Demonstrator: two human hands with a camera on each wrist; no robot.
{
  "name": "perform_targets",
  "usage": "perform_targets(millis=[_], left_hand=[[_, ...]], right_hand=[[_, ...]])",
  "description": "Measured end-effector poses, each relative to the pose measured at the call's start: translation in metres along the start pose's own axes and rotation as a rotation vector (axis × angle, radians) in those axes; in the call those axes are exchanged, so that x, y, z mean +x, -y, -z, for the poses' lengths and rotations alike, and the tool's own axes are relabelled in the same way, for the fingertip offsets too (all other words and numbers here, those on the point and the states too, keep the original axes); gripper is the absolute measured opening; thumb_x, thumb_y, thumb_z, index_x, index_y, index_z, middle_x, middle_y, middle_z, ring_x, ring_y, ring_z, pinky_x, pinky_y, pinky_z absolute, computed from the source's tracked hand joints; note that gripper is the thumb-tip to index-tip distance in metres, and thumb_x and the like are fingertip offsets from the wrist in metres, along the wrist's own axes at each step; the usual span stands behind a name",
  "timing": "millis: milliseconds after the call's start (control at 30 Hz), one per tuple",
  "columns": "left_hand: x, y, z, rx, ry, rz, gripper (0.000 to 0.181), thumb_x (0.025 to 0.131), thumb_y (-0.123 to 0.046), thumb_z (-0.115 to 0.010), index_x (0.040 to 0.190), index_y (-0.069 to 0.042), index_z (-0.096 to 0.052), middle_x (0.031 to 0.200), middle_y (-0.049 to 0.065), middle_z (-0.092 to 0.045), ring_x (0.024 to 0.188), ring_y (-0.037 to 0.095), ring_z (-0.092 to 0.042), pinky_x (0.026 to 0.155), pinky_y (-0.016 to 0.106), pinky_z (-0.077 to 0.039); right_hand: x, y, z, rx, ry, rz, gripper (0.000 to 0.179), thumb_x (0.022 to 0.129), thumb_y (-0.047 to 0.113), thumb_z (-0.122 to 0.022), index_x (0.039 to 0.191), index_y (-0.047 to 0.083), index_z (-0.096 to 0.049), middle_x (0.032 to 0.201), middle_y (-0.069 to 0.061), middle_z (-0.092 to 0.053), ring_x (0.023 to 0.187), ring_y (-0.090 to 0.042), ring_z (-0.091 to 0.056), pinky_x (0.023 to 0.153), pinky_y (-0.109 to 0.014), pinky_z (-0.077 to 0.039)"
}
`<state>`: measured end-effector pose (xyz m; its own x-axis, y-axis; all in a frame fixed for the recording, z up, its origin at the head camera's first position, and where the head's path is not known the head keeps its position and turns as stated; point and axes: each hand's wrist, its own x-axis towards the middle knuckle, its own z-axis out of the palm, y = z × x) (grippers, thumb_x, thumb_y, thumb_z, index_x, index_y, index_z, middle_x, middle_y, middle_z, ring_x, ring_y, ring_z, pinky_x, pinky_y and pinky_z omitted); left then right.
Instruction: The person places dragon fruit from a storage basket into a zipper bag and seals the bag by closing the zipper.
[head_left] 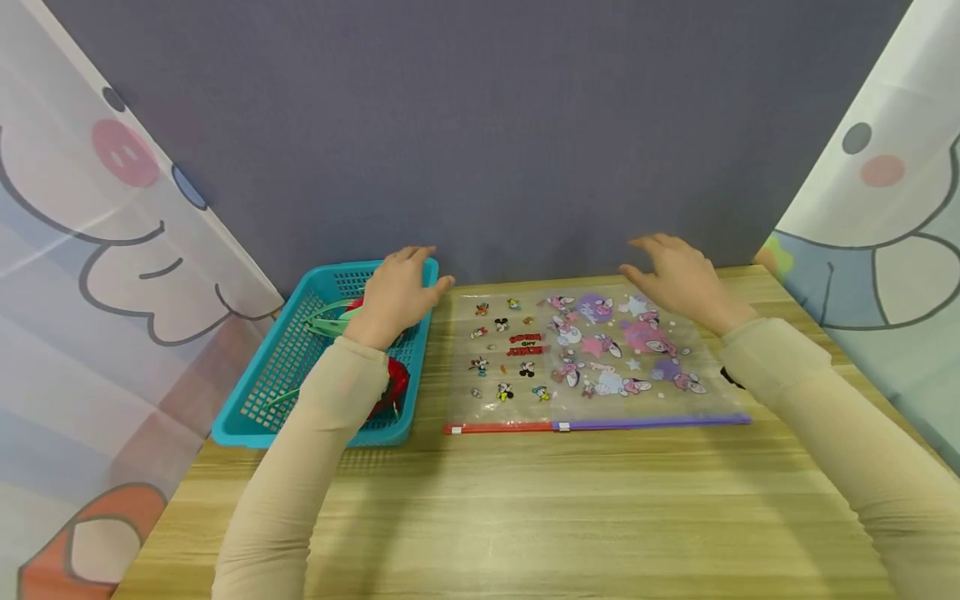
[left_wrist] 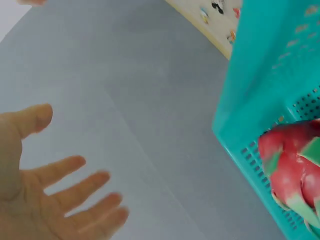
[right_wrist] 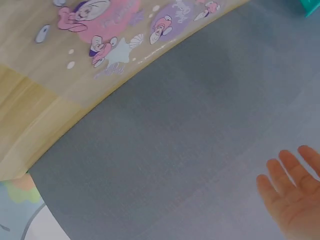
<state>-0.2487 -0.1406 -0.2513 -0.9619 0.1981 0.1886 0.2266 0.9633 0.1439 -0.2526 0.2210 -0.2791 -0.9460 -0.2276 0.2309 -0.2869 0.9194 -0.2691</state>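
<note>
Above the right side of a turquoise plastic basket (head_left: pixel 258 400), my left hand (head_left: pixel 397 292) hovers with its fingers spread and holds nothing. Inside the basket lie red fruits with green-tipped scales that look like dragon fruit (left_wrist: pixel 292 165); my arm hides part of them. My right hand (head_left: pixel 678 279) is raised over the far right of the table, its fingers relaxed and holding nothing. Between the hands lie two clear zip bags: one with a red slider strip and cartoon mice (head_left: pixel 502 367), the other with a purple strip and pink characters (head_left: pixel 615 350).
A wood-grain table (head_left: pixel 510 508) carries the basket and bags. Behind it stands a grey fabric panel (head_left: pixel 495 142). Printed cartoon curtains hang at the left (head_left: pixel 120 333) and right (head_left: pixel 892 208).
</note>
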Motion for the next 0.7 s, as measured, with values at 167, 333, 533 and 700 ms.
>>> perform_targets(millis=[167, 333, 533, 700], left_hand=[[-0.017, -0.005, -0.002, 0.012, -0.103, -0.105, 0.056, 0.089, -0.039, -0.056, 0.135, -0.009, -0.045, 0.141, 0.012, -0.040, 0.132, 0.031, -0.034, 0.102, 0.048, -0.037], [-0.033, -0.012, -0.005, -0.101, -0.075, -0.090, 0.052, 0.088, -0.038, -0.057, 0.131, -0.011, -0.050, 0.131, 0.009, -0.053, 0.089, 0.031, -0.060, 0.066, 0.041, -0.052], [-0.055, -0.018, -0.010, -0.252, -0.008, -0.055, 0.046, 0.086, -0.040, -0.058, 0.125, -0.014, -0.056, 0.115, 0.003, -0.065, 0.076, 0.021, -0.063, 0.059, 0.034, -0.048], [-0.071, -0.018, -0.021, -0.311, 0.064, -0.161, 0.043, 0.088, -0.036, -0.058, 0.125, -0.014, -0.057, 0.122, 0.001, -0.061, 0.084, 0.021, -0.065, 0.072, 0.037, -0.051]], right_hand=[[-0.014, 0.000, 0.001, 0.017, -0.068, 0.009, 0.049, 0.094, 0.037, -0.045, 0.126, 0.001, -0.052, 0.129, -0.026, -0.049, 0.120, -0.046, -0.041, 0.093, -0.063, -0.034], [-0.026, -0.007, -0.003, 0.114, -0.087, 0.038, 0.042, 0.093, 0.032, -0.050, 0.119, 0.000, -0.057, 0.117, -0.023, -0.058, 0.105, -0.042, -0.053, 0.085, -0.056, -0.042], [-0.042, -0.010, -0.020, 0.231, -0.061, 0.080, 0.035, 0.093, 0.027, -0.053, 0.115, 0.000, -0.060, 0.107, -0.021, -0.063, 0.097, -0.037, -0.058, 0.084, -0.051, -0.045], [-0.052, -0.010, -0.037, 0.263, -0.027, 0.131, 0.027, 0.091, 0.018, -0.057, 0.110, 0.000, -0.063, 0.104, -0.018, -0.065, 0.092, -0.032, -0.061, 0.081, -0.049, -0.048]])
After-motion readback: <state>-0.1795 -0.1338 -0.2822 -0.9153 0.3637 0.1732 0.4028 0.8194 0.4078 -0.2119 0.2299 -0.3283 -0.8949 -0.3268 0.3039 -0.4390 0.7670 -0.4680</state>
